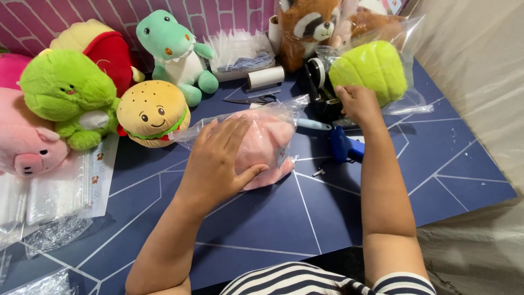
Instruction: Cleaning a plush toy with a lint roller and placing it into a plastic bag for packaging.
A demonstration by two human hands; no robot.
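Left hand lies with fingers spread on the bagged pink plush; right hand, fingers curled, touches the tape dispenser.

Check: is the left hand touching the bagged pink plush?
Touching. The head view shows the left hand pressed flat on the bagged pink plush, fingers spread over it.
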